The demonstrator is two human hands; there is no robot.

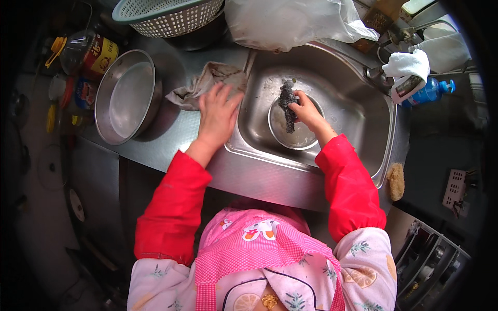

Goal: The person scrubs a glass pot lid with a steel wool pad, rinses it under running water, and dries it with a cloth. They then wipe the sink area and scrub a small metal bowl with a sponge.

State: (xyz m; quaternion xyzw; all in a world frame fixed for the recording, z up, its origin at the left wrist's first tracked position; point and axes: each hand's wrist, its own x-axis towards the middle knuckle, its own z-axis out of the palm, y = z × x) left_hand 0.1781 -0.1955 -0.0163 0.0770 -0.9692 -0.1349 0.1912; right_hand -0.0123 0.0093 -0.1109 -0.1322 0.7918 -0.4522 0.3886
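Note:
My right hand (307, 112) grips a dark grey, stringy scrubbing pad (287, 102) between thumb and fingers. The pad hangs over a round metal bowl (272, 126) on the sink floor, and its upper end reaches past the bowl's rim. Fingers apart and slightly blurred, my left hand (218, 116) is over the near edge of a crumpled, stained cloth (208, 79). Whether it touches the cloth I cannot tell. The cloth lies on the steel counter, against the left rim of the stainless steel sink (350, 128).
A large metal basin (130, 97) stands tilted at the left, with bottles and jars beyond it. A plastic colander (171, 19) and a plastic bag (288, 23) are behind the sink. A white cloth (406, 66) wraps the faucet beside a blue pump bottle (424, 93). A sponge (396, 182) sits at right.

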